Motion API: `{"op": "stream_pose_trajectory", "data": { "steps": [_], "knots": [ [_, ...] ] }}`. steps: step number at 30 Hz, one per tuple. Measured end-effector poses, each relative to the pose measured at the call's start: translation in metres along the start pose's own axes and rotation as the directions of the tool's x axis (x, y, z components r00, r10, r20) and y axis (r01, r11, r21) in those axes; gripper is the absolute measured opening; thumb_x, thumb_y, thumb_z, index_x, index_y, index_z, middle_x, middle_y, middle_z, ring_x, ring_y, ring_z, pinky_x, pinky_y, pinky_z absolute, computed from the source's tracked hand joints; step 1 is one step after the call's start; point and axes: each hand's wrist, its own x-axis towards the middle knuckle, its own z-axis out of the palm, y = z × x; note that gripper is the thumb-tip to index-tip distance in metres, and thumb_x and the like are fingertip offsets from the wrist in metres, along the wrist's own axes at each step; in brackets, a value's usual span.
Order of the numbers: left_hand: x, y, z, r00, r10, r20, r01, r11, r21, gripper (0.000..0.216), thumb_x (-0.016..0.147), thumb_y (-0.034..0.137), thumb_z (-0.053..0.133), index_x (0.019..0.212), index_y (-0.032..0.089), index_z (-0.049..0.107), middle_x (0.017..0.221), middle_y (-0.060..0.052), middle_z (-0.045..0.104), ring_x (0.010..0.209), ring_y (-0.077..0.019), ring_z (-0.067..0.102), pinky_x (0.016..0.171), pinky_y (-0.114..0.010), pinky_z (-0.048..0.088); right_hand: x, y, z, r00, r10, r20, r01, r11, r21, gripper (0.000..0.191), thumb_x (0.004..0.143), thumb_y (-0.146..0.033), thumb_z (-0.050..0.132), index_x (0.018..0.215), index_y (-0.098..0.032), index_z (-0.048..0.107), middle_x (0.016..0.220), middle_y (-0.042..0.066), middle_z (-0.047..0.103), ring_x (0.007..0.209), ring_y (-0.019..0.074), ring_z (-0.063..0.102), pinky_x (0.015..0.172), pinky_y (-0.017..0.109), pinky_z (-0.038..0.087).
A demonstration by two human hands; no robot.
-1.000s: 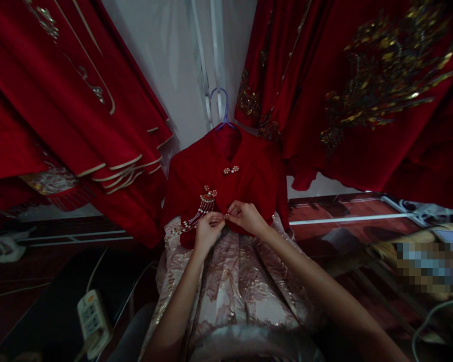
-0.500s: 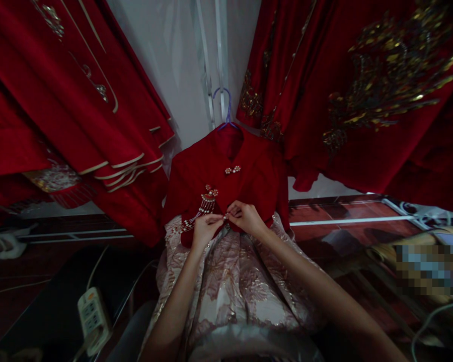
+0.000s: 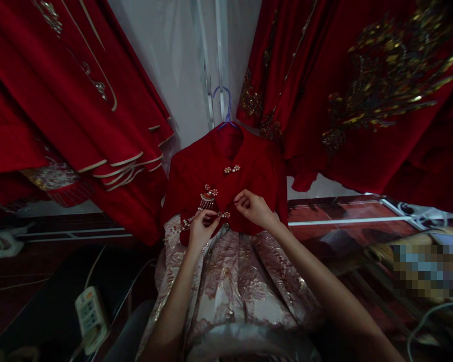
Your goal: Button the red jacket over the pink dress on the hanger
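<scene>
Mid-frame: left hand [image 3: 202, 229] pinches pearl-beaded clasp [image 3: 224, 215] on hanging red velvet jacket [image 3: 256, 173]; right hand [image 3: 254, 208] pinches its front edge. Fastening likely; needs fine alignment.

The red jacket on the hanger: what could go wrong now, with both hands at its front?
1. The left hand pinches the lower clasp beside the beaded tassel brooch; fingers may snag its strands.
2. The red jacket hangs on one thin hanger; pulling by the right hand may slip it off.
</scene>
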Motion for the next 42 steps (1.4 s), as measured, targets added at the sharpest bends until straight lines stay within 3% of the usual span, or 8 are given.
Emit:
{"op": "stream_pose_trajectory", "data": {
  "steps": [3, 8, 14, 22, 26, 30, 35, 42],
  "knots": [
    [-0.001, 0.005, 0.007, 0.998, 0.012, 0.054, -0.015, 0.998, 0.061, 0.021, 0.077, 0.034, 0.063, 0.091, 0.019, 0.064, 0.093, -0.006, 0.063, 0.081, -0.0146, 0.06, 0.072, -0.028, 0.05, -0.002, 0.014, 0.019, 0.995, 0.028, 0.095, -0.028, 1.0, -0.006, 0.016, 0.077, -0.022, 0.06, 0.092, -0.017, 0.056, 0.075, 0.002, 0.065, 0.064, 0.0115, 0.061, 0.059, 0.022, 0.047],
    [-0.002, 0.007, 0.018, 1.0, -0.02, 0.012, 0.021, 1.0, -0.02, 0.022, 0.076, 0.037, 0.065, 0.083, 0.017, 0.062, 0.084, -0.005, 0.063, 0.076, -0.0143, 0.061, 0.068, -0.027, 0.051, -0.002, 0.033, 0.041, 0.994, -0.005, 0.111, 0.001, 0.999, 0.04, 0.016, 0.077, -0.021, 0.061, 0.092, -0.017, 0.055, 0.077, 0.003, 0.064, 0.068, 0.0117, 0.061, 0.063, 0.023, 0.049],
    [-0.003, 0.008, 0.02, 0.999, -0.049, -0.001, 0.048, 0.987, -0.153, 0.02, 0.074, 0.035, 0.067, 0.078, 0.017, 0.058, 0.076, -0.001, 0.063, 0.075, -0.0135, 0.062, 0.074, -0.028, 0.053, -0.003, 0.027, 0.041, 0.992, 0.015, 0.127, -0.038, 0.983, 0.178, 0.013, 0.076, -0.015, 0.06, 0.088, -0.016, 0.056, 0.079, 0.003, 0.065, 0.07, 0.0113, 0.061, 0.065, 0.022, 0.051],
    [0.001, 0.009, 0.019, 0.995, -0.095, -0.005, 0.09, 0.962, -0.257, 0.018, 0.07, 0.03, 0.07, 0.075, 0.016, 0.059, 0.072, -0.001, 0.063, 0.069, -0.012, 0.061, 0.068, -0.024, 0.051, -0.003, 0.017, 0.036, 0.992, 0.039, 0.118, -0.057, 0.987, 0.152, 0.012, 0.074, -0.018, 0.063, 0.085, -0.016, 0.058, 0.078, 0.003, 0.066, 0.07, 0.0119, 0.063, 0.065, 0.023, 0.051],
    [0.02, 0.014, 0.011, 0.968, -0.25, 0.006, 0.218, 0.83, -0.514, 0.032, 0.066, 0.029, 0.073, 0.093, 0.017, 0.063, 0.081, -0.003, 0.068, 0.075, -0.0126, 0.063, 0.073, -0.025, 0.051, 0.0, 0.013, 0.009, 0.948, 0.037, 0.317, -0.114, 0.966, 0.23, 0.017, 0.072, -0.024, 0.067, 0.084, -0.015, 0.059, 0.077, 0.004, 0.067, 0.071, 0.0128, 0.064, 0.068, 0.025, 0.051],
    [0.04, 0.025, 0.006, 0.948, -0.317, 0.023, 0.23, 0.633, -0.739, 0.029, 0.071, 0.033, 0.069, 0.094, 0.016, 0.067, 0.103, -0.007, 0.068, 0.09, -0.0137, 0.064, 0.088, -0.031, 0.048, -0.001, 0.005, -0.024, 0.818, -0.042, 0.574, -0.188, 0.923, 0.335, 0.023, 0.072, -0.028, 0.068, 0.088, -0.014, 0.06, 0.085, 0.005, 0.069, 0.077, 0.0127, 0.064, 0.073, 0.027, 0.05],
    [0.047, 0.035, 0.007, 0.925, -0.374, 0.061, 0.256, 0.497, -0.829, 0.026, 0.066, 0.029, 0.075, 0.086, 0.015, 0.069, 0.097, -0.006, 0.07, 0.084, -0.0123, 0.065, 0.09, -0.032, 0.046, -0.001, 0.001, -0.036, 0.802, -0.052, 0.595, -0.208, 0.909, 0.36, 0.024, 0.072, -0.029, 0.069, 0.088, -0.014, 0.059, 0.087, 0.006, 0.069, 0.077, 0.0114, 0.062, 0.073, 0.027, 0.048],
    [0.051, 0.036, 0.009, 0.912, -0.405, 0.065, 0.283, 0.507, -0.814, 0.025, 0.066, 0.033, 0.074, 0.083, 0.015, 0.069, 0.095, -0.007, 0.071, 0.083, -0.0124, 0.065, 0.085, -0.029, 0.048, -0.001, 0.003, -0.029, 0.795, -0.061, 0.604, -0.223, 0.896, 0.384, 0.025, 0.071, -0.028, 0.07, 0.088, -0.013, 0.059, 0.086, 0.005, 0.069, 0.077, 0.0116, 0.062, 0.074, 0.027, 0.047]
  ]
}}
